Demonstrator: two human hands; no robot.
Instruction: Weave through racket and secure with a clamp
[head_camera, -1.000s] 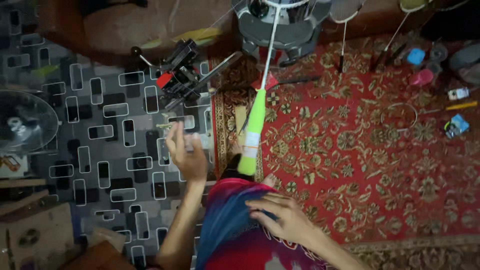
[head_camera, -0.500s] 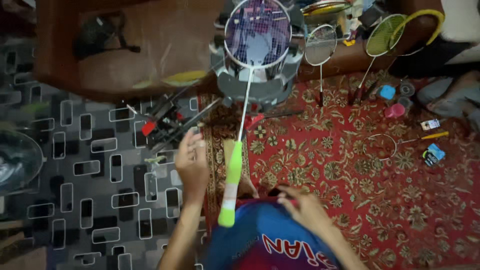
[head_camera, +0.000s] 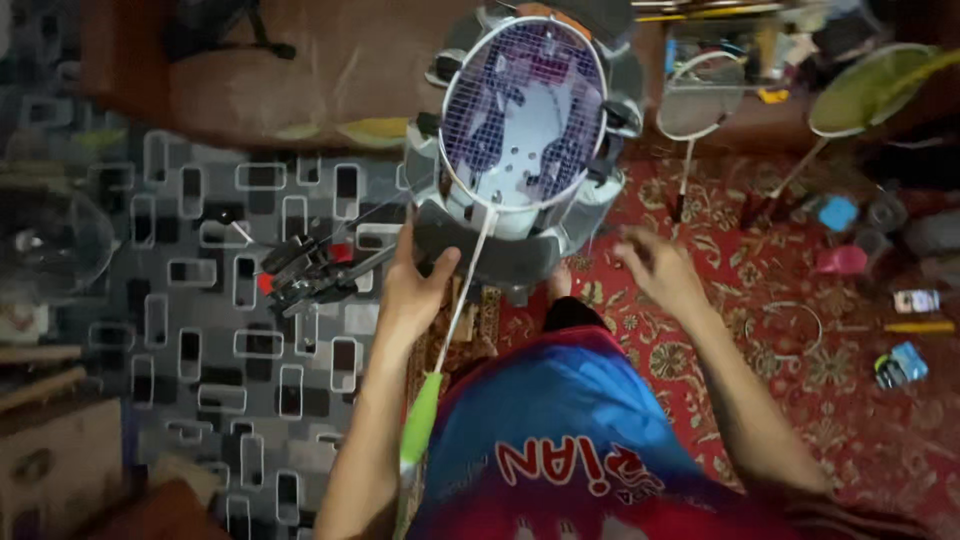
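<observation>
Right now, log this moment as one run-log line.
left hand: on grey machine edge | right hand: open, in air | racket: mounted on machine | tools: on floor

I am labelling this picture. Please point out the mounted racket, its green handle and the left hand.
racket (head_camera: 523, 110), head view, on the strings of its head.
green handle (head_camera: 420, 422), head view, on the grip's middle.
left hand (head_camera: 412, 290), head view, on the back of the hand.
</observation>
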